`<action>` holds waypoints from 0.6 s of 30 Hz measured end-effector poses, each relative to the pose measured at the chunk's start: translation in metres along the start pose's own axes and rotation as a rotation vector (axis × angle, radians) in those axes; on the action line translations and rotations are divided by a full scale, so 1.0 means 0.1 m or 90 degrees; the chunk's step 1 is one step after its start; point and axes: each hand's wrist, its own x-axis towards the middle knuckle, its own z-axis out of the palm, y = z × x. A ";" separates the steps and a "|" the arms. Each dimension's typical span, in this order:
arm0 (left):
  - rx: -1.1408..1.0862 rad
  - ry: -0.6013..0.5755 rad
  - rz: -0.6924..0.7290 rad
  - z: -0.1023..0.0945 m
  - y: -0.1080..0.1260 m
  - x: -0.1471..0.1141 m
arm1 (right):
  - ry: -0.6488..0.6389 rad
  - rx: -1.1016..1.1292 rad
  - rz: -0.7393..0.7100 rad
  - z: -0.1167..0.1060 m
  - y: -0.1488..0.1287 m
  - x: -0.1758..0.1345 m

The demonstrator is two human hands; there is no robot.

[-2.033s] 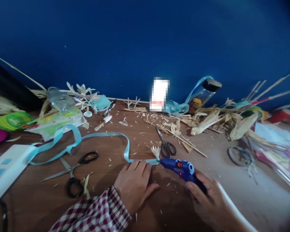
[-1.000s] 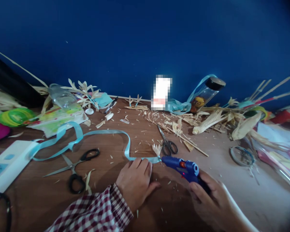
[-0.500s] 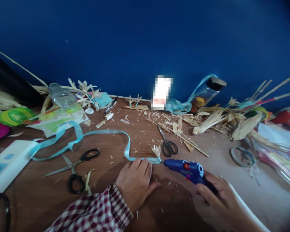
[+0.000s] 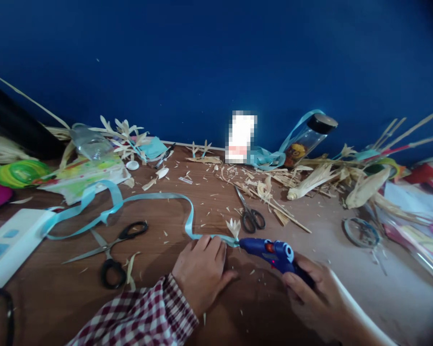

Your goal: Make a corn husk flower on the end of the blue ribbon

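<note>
Ribbon [image 4: 159, 196], lt. blue, mid-frame, runs under L hand [image 4: 201, 271], fingers bunched, pinch hidden, while R hand [image 4: 313, 286] has fingers wrapped round blue glue gun [image 4: 265, 248], ctr-right, tip beside pale flower [image 4: 233, 227], so a slip could misplace glue or burn L hand.

The glue gun [image 4: 267, 251] was deep blue, with an orange-red patch on top and a glowing red light [image 4: 273, 264]. The ribbon [image 4: 157, 196] was pale sky blue, the small flower [image 4: 233, 227] creamy white. Maroon and white checks covered the sleeve [image 4: 144, 310]. The table [image 4: 159, 264] was brown, the wall [image 4: 166, 62] dark blue, the power strip [image 4: 19, 246] white, the jar lid [image 4: 322, 124] black.
</note>
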 end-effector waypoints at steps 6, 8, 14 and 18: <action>0.016 0.019 0.011 0.00 0.00 0.00 | 0.083 -0.016 -0.015 -0.10 -0.11 -0.06; 0.015 0.026 0.006 0.01 0.00 0.00 | 0.104 -0.030 -0.003 -0.10 -0.15 -0.06; 0.010 0.045 -0.006 0.06 -0.05 0.02 | 0.095 -0.054 -0.007 -0.05 -0.14 -0.04; 0.041 0.032 0.017 0.06 -0.12 0.06 | 0.050 -0.057 -0.013 -0.04 -0.11 0.01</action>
